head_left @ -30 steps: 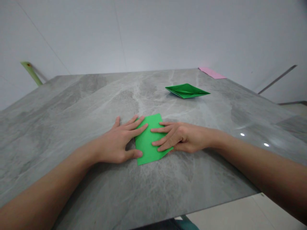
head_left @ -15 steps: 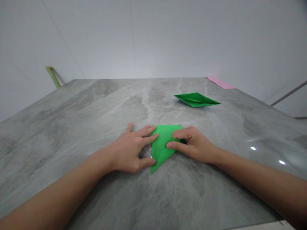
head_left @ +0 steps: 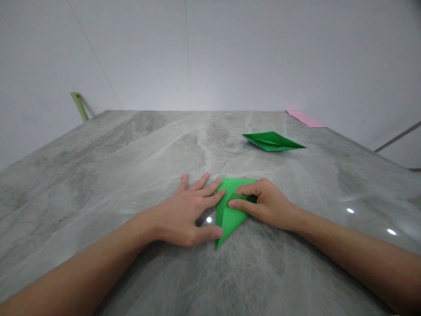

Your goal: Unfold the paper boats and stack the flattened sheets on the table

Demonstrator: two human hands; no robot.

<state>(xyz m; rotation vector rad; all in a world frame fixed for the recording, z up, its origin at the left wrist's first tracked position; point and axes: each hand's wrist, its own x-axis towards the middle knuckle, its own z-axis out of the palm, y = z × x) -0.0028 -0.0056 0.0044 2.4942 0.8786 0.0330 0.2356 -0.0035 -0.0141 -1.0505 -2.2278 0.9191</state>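
A bright green sheet of folded paper (head_left: 233, 221) lies on the grey marbled table, its narrow point towards me. My left hand (head_left: 190, 213) is spread flat at its left edge, with some fingertips and the thumb touching the paper. A flap of the paper is pinched between the thumb and index finger of my right hand (head_left: 263, 202), lifted a little at the right side. The curled fingers hide the paper's right corner. Farther back rests a darker green folded paper piece (head_left: 272, 141), long and pointed at both ends, touched by neither hand.
A strip of pink paper (head_left: 307, 119) lies at the table's far right corner. Beyond the far left edge a light green strip-like object (head_left: 80, 106) stands against the white wall. The marbled tabletop (head_left: 158, 145) ends at that wall and reflects several bright lights.
The view has shifted slightly. My left hand's fingers are spread wider at the paper's left edge. My right hand still pinches the flap, which looks pulled a little farther right.
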